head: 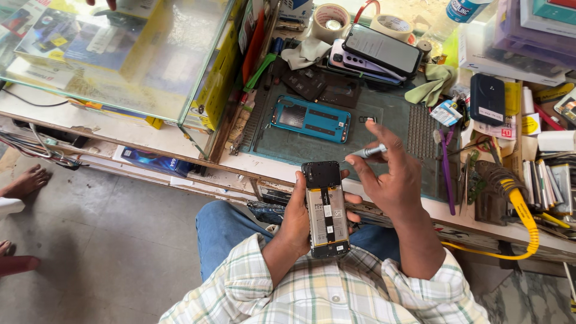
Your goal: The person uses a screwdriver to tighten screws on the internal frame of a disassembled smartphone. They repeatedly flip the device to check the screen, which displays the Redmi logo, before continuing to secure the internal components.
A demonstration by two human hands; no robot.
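Left hand (295,219) clasps an opened, slab-shaped phone (327,209); right hand (390,174) pinches a slim metal screwdriver (367,152).

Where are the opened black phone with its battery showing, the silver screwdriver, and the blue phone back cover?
Opened black phone with exposed battery (327,210): head view, on the battery.
Silver screwdriver (367,152): head view, on the metal shaft.
Blue phone back cover (312,119): head view, on its middle panel.

Counted two tape rolls (331,21) up top, two stacked phones (384,49), one opened phone (327,207), one teal back cover (312,119), two green cloths (431,87), one yellow coiled cable (523,210).
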